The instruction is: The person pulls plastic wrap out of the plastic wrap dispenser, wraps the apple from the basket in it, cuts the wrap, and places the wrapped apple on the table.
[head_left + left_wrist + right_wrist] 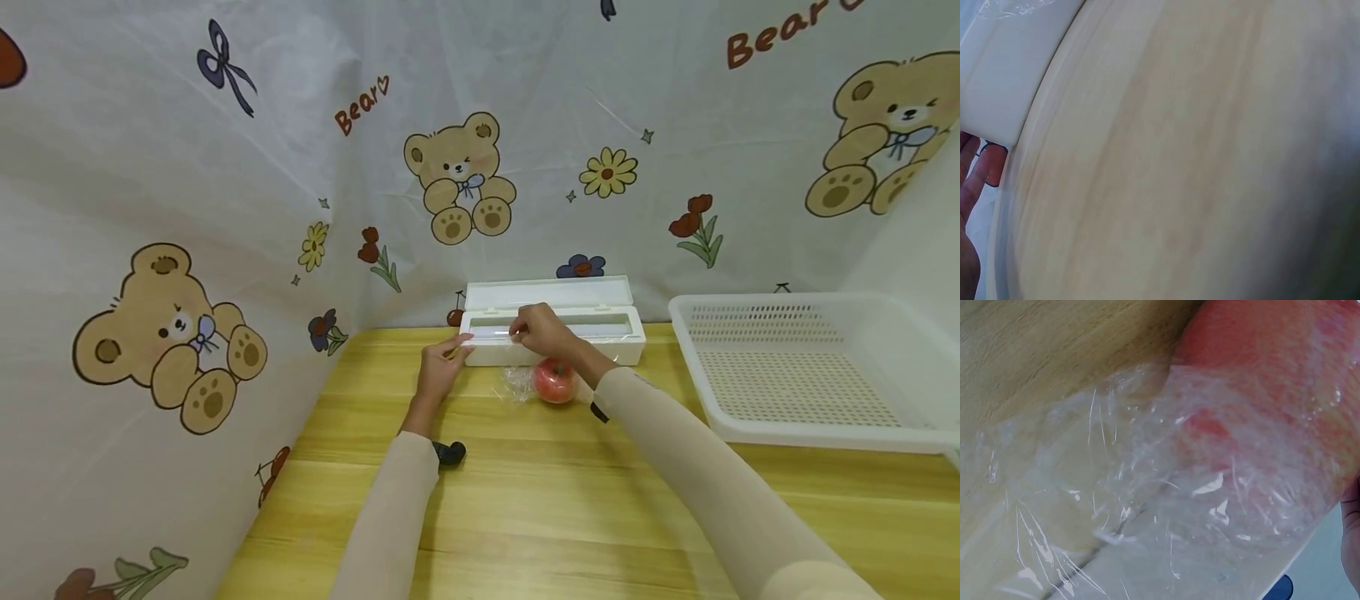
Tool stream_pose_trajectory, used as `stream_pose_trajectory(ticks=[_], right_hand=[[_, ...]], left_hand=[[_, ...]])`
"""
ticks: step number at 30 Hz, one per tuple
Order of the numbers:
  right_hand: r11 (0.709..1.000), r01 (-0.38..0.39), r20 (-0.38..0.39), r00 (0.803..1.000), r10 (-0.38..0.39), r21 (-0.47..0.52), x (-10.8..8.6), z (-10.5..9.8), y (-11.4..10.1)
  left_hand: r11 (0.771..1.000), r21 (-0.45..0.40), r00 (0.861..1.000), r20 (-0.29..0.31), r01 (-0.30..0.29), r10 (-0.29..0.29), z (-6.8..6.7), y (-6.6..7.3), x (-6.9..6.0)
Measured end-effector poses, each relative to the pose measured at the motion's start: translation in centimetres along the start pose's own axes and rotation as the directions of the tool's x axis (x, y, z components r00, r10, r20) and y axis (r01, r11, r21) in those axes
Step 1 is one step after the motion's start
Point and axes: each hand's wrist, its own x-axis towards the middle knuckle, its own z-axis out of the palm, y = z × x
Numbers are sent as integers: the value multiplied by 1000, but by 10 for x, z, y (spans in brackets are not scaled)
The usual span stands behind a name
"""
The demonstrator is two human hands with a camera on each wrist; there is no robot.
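A long white cling film box (480,357) stands at the back of the table, its lid (547,292) raised and a white roll (607,330) inside. My left hand (437,372) holds the box's left end; in the left wrist view its fingers (975,181) lie along that end. My right hand (546,330) reaches over the box with curled fingers, pinching what looks like a small slide cutter at the opening's front edge. Below it, a red apple (555,382) sits against the box front. Crumpled clear cling film (1210,481) covers the apple and spreads over the box front.
A white perforated plastic basket (720,417) stands to the right on the wood-grain table (510,517). A bear-printed cloth (540,100) hangs behind and at the left, close to the box's back. Black straps (450,454) show at both wrists.
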Motion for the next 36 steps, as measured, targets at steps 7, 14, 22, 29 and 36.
stream_pose_trajectory(ticks=[7, 14, 22, 29, 36], right_hand=[[1000, -9, 7, 1000, 9, -11, -1, -1, 1], [999, -44, 27, 999, 44, -18, -8, -5, 4], [999, -40, -19, 999, 40, 29, -14, -11, 8], [999, -42, -17, 999, 42, 19, -24, -18, 13], [994, -104, -7, 995, 104, 39, -32, -26, 18]], left_hand=[[1000, 17, 1000, 0, -8, 8, 1, 2, -1], [999, 29, 1000, 4, -25, 25, 6, 5, -2], [999, 33, 1000, 3, -2, 2, 4, 11, -2], [1000, -6, 1000, 11, -18, 18, 8, 11, -4], [1000, -7, 999, -37, -17, 16, 7, 8, -3]])
